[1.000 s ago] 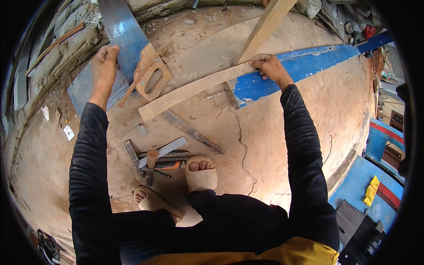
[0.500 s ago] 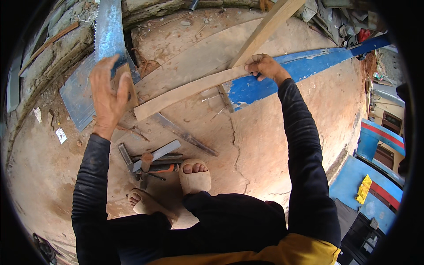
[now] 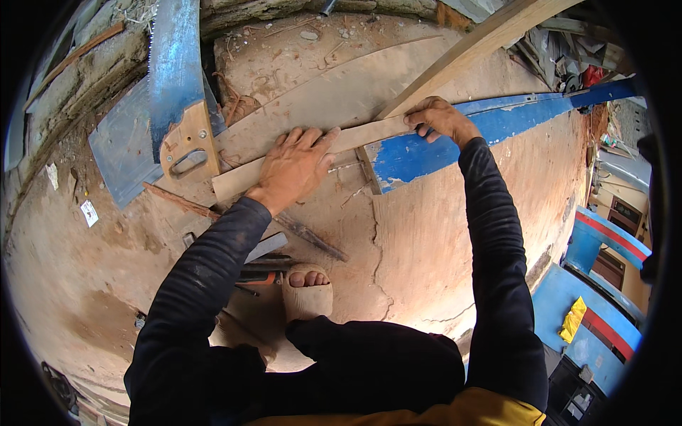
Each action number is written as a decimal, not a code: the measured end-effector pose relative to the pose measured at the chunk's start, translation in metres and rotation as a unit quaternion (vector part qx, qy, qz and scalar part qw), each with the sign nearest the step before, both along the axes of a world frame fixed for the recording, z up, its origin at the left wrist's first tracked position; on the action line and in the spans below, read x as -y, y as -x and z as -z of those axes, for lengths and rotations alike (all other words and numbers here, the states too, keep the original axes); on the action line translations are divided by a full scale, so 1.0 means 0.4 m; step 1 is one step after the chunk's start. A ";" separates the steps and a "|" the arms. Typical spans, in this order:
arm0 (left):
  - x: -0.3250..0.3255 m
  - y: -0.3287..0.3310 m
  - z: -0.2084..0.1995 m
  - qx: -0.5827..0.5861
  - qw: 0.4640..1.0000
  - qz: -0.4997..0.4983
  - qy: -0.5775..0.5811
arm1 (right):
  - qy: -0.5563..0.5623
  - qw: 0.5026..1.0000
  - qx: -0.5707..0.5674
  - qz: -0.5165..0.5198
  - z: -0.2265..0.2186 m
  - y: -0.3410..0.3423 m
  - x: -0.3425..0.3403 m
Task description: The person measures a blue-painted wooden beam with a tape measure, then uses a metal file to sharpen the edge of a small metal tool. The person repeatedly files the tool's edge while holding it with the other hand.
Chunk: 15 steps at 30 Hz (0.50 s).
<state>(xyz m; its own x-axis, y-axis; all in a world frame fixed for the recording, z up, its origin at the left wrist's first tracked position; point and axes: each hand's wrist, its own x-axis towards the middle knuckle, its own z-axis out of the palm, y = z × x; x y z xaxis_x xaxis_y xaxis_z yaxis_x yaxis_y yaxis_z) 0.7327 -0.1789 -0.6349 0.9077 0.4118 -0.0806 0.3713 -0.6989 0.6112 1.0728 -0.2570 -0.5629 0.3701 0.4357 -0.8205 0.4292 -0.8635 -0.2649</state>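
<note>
A narrow strip of wood (image 3: pixel 370 134) lies slantwise between my hands, its near left end bare. My left hand (image 3: pixel 295 165) rests flat across the strip, fingers stretched out, holding nothing. At the strip's right end my right hand (image 3: pixel 439 121) is closed, thumb and fingers pinching its edge beside a blue-painted board (image 3: pixel 419 160). A handsaw (image 3: pixel 177 71) with a wooden handle lies left of my left hand, teeth to the left. Beyond the strip lies a wide thin wooden sheet (image 3: pixel 334 92).
A long timber (image 3: pixel 469 57) slants up to the far right. Under my left forearm are a metal bar (image 3: pixel 312 238) and several hand tools (image 3: pixel 266 259), partly hidden. A grey sheet (image 3: pixel 117 160) lies under the saw. Blue benches (image 3: pixel 550 302) stand at the right.
My left hand has let go of the saw handle, leaving the saw lying down, and moved right onto the wooden strip. My right hand stays at the strip's end.
</note>
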 end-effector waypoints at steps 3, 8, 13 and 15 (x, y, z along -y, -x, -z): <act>-0.005 0.007 0.007 0.016 1.000 -0.002 0.015 | -0.006 1.000 0.005 0.000 0.003 0.001 0.004; -0.017 0.003 0.008 0.033 0.998 -0.007 0.049 | -0.065 0.996 -0.008 0.060 0.006 0.027 0.042; -0.102 0.022 -0.051 -0.018 0.974 -0.041 0.222 | -0.091 0.992 0.021 0.085 0.027 0.033 0.070; -0.170 0.084 -0.094 -0.030 0.963 -0.059 0.263 | -0.125 0.988 0.038 0.088 0.050 0.038 0.091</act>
